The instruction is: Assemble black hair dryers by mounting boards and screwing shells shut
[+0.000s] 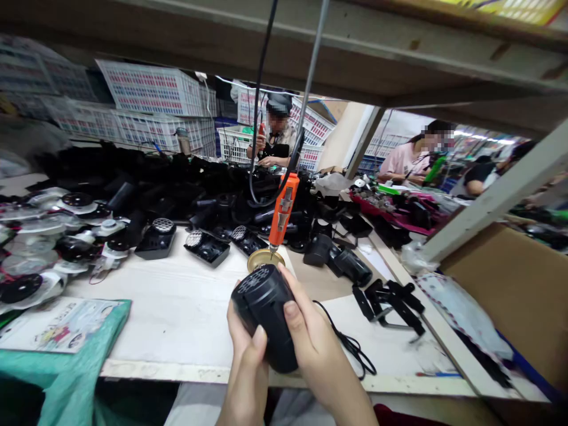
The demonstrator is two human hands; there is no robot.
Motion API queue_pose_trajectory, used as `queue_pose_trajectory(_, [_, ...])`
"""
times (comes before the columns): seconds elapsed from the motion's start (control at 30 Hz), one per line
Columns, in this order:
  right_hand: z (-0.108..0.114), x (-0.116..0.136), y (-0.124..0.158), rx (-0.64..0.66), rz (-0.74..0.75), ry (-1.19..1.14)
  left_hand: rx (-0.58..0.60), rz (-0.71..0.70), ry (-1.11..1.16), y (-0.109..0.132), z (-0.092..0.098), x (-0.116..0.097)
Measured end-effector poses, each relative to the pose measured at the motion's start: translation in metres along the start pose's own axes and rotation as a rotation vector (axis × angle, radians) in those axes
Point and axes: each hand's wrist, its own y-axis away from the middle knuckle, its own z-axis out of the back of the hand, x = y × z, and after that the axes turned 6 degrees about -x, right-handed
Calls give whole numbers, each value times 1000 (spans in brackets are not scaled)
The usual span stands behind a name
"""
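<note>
Both hands hold a black plastic housing (268, 322) with a round honeycomb grille at its top end, above the near part of the bench. My left hand (247, 349) grips its left side, thumb across the front. Around the right side wraps my right hand (310, 328), thumb on the face and fingers reaching to the top. A black cord (355, 349) lies on the bench just right of that hand. Directly beyond the housing hangs an orange electric screwdriver (283, 213), its tip over a small brass-coloured dish (261, 258).
Several black half-shells with grilles (206, 247) stand on the bench (168, 319) before a dark heap of parts. Motor assemblies (75, 236) pile up at left. Black brackets (394, 305) lie at right, near a cardboard box (510, 290). A shelf (310, 53) hangs overhead; people sit beyond.
</note>
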Motion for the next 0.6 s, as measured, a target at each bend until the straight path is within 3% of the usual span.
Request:
queue_pose_trajectory(0.13, [4, -9, 3, -9, 0, -76, -13, -47, -46, -2, 1, 0])
queue_pose_trajectory(0.33, [5, 0, 12, -58, 8, -106, 70, 190, 14, 5, 2, -7])
queue_pose_trajectory(0.6, [0, 0, 12, -34, 36, -67, 72, -86, -177, 2, 9, -8])
